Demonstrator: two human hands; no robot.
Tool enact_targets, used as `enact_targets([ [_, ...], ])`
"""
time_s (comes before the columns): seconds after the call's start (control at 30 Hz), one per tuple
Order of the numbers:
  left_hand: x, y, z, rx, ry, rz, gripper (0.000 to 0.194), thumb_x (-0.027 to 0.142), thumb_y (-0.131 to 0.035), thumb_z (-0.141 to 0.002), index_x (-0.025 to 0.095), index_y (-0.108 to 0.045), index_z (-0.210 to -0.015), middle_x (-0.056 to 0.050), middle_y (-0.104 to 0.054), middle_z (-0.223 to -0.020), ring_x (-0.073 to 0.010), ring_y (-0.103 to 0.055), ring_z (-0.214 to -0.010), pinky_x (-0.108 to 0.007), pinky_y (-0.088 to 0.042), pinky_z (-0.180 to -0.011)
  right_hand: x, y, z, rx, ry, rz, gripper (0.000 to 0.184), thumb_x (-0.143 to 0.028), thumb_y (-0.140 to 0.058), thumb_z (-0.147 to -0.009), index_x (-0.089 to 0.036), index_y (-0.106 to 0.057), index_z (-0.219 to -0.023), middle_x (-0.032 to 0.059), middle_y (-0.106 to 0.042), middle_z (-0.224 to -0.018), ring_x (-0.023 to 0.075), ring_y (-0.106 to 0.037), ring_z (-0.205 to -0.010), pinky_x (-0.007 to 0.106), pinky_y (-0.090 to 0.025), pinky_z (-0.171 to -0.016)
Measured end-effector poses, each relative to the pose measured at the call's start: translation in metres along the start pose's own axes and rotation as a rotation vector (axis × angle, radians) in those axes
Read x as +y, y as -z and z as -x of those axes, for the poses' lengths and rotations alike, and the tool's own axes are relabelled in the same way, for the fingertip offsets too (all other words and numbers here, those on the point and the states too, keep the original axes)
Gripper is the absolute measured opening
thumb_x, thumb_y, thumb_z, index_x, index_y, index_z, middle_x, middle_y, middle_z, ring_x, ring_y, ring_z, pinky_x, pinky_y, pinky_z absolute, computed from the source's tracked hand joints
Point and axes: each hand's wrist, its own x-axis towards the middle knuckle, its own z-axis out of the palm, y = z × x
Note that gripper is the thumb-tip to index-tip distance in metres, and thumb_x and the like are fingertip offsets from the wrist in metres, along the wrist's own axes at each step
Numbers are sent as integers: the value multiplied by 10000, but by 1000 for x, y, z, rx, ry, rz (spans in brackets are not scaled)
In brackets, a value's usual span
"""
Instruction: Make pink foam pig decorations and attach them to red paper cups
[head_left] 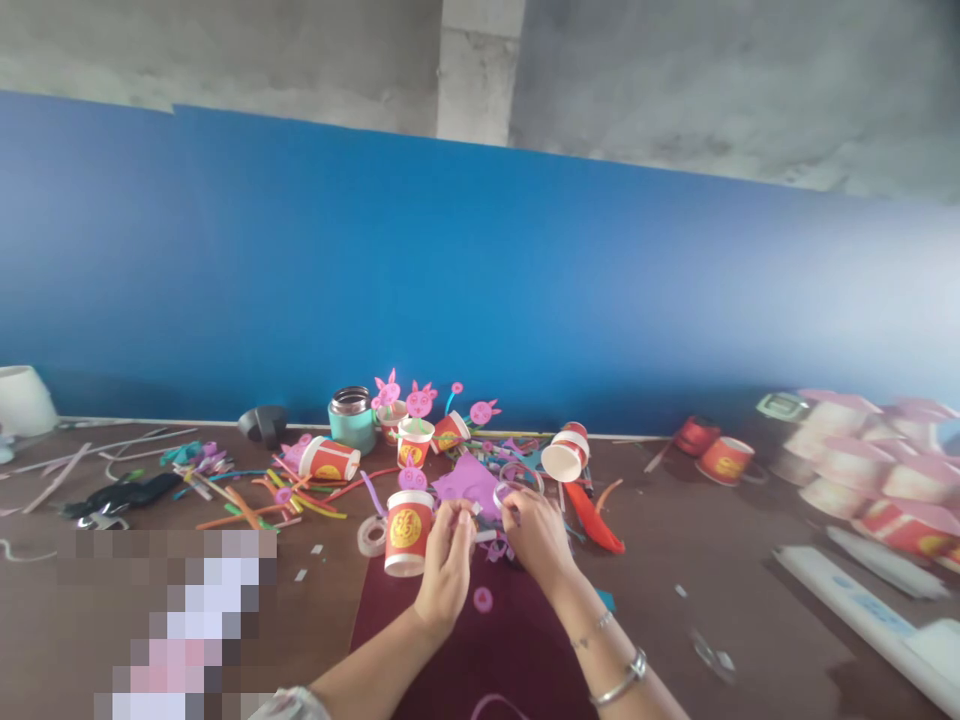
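Note:
My left hand (448,565) is closed in a pinch, with a small white piece (476,508) at its fingertips. Just left of it, a red paper cup (408,533) with a yellow emblem stands upright; whether hand and cup touch, I cannot tell. My right hand (538,532) has its fingers pressed together beside a pale ring (501,492), and what they hold is hidden. Behind both hands lies a purple foam sheet (466,480). A small pink disc (482,600) rests on the dark red mat (420,650) under my forearms.
A tape roll (372,537) lies left of the cup. Farther back are a teal jar (352,420), pink pig cutouts (420,400), a tipped cup (566,453) and coloured strips (292,490). Stacked cups (870,450) crowd the right. A blue partition (480,280) closes the back.

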Motion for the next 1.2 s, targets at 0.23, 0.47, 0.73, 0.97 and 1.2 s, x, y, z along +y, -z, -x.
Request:
enact_targets([
  [0.23,6,-2,3,-21,147,65,364,550,-584,-761,205,-506,-850,66,-338,-587,-67,-308,-461,-188,-294,-408,-17,8,-3,-70,-11,-623,243,-349,-487,-841,-170,-633,-764,83,-661,-864,209,-598,-818,302,-449,-718],
  [0.47,5,-2,1,-90,99,-13,351,540,-539,-791,199,-488,-858,79,-339,-567,-58,-310,-462,-164,-292,-419,-30,15,3,-21,93,-649,134,-267,-573,-789,-186,-580,-682,80,-622,-953,221,-572,-936,355,-427,-842],
  [0.73,1,0,-4,13,33,92,447,491,-553,-818,185,-542,-1145,-95,-663,-990,-209,-632,-918,-313,-512,-761,-42,21,14,239,282,-442,109,-196,-512,-838,-187,-586,-758,77,-589,-905,216,-541,-899,373,-394,-851],
  [0.97,4,1,-9,11,-14,220,403,390,-525,-857,178,-571,-1197,-115,-571,-1285,-240,-433,-1274,-410,-286,-1096,-42,12,7,-240,0,-776,192,-290,-594,-789,-168,-611,-642,33,-583,-748,168,-550,-718,260,-432,-614],
  [1.2,3,3,-8,-32,-20,138,431,386,-469,-891,185,-514,-1268,-113,-551,-1310,-232,-434,-1275,-402,-310,-1094,-44,3,10,-246,-97,-820,197,-313,-628,-752,-158,-627,-631,27,-576,-728,143,-521,-650,231,-397,-529],
])
